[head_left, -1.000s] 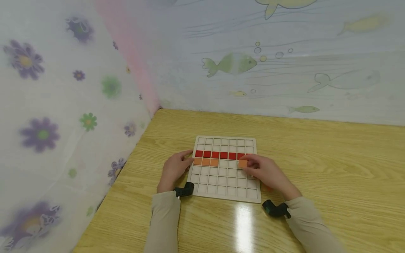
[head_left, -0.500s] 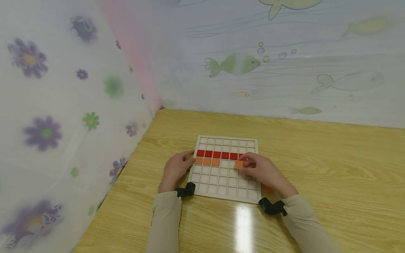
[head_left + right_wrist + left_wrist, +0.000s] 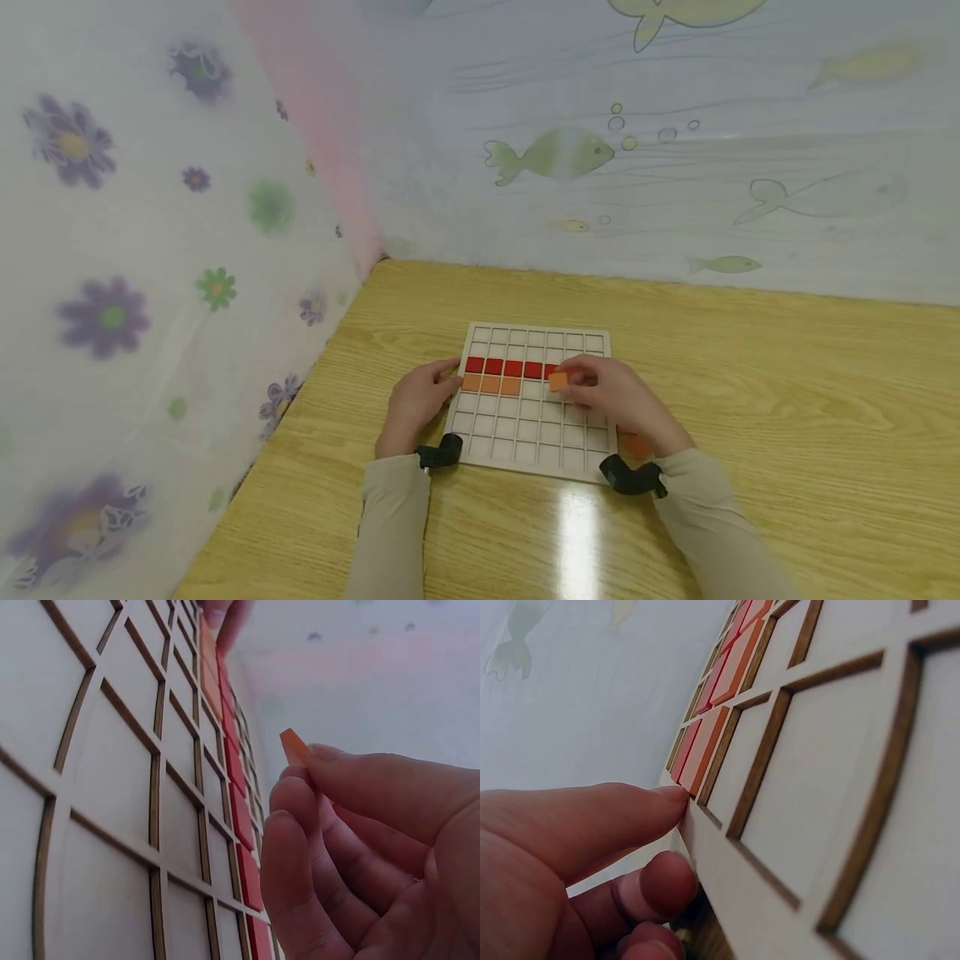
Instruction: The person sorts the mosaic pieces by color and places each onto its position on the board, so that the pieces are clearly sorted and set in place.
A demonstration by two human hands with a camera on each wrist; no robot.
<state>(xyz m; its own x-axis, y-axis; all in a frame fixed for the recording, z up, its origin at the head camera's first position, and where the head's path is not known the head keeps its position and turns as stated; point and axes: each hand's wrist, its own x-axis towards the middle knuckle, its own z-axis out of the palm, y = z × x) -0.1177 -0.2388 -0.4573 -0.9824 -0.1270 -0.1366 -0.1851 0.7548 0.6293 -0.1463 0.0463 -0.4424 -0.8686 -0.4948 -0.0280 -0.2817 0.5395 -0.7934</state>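
Observation:
A pale wooden grid board lies on the table. Several red square tiles fill cells of one row, partly covered by my right hand. Below them, three orange tiles sit side by side from the left edge. My left hand is at the board's left edge; in the left wrist view a digit touches the rim beside the end orange tile. Over the board, my right hand pinches another orange tile between thumb and finger, tilted and raised off the grid.
Loose orange-red tiles lie on the wooden table right of the board, partly under my right wrist. A flowered wall borders the left side; a fish-painted wall stands behind. Black wrist cameras hang near the board's lower corners.
My right hand has moved left over the board with the pinched orange tile, uncovering loose tiles at the right. My left hand stays at the left edge.

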